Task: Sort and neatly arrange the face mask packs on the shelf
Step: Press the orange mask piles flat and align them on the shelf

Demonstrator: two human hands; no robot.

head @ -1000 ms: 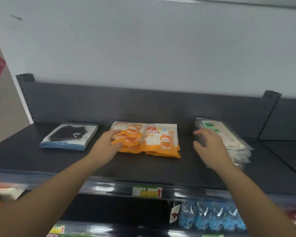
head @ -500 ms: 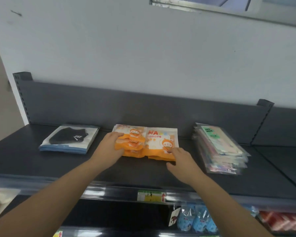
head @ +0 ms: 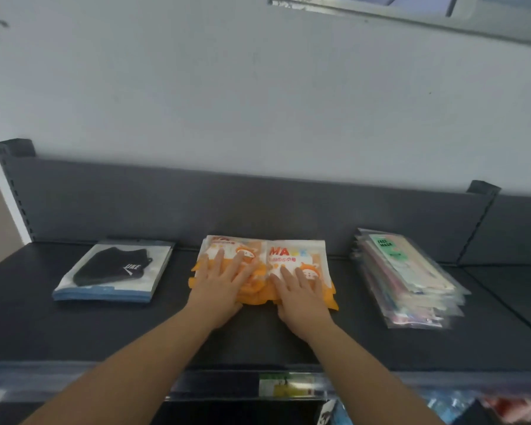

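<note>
dark shelf (head: 59, 329) runs full width. mid-shelf, 2 piles of orange mask packs (head: 288, 256) side by side, touching. to the r, well apart, tall stack of clear face mask packs (head: 411, 280); to the l, black mask packs (head: 114, 271) in a flat pile. left hand (head: 218, 289) lies flat on l orange pile, fingers straight & spread, gripping nothing; right hand (head: 301, 299) same on r pile. price label (head: 285, 384) on front rail.

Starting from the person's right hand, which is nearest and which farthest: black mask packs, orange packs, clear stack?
1. orange packs: directly under the right hand.
2. clear stack: on its right.
3. black mask packs: far left, past the left hand.
</note>
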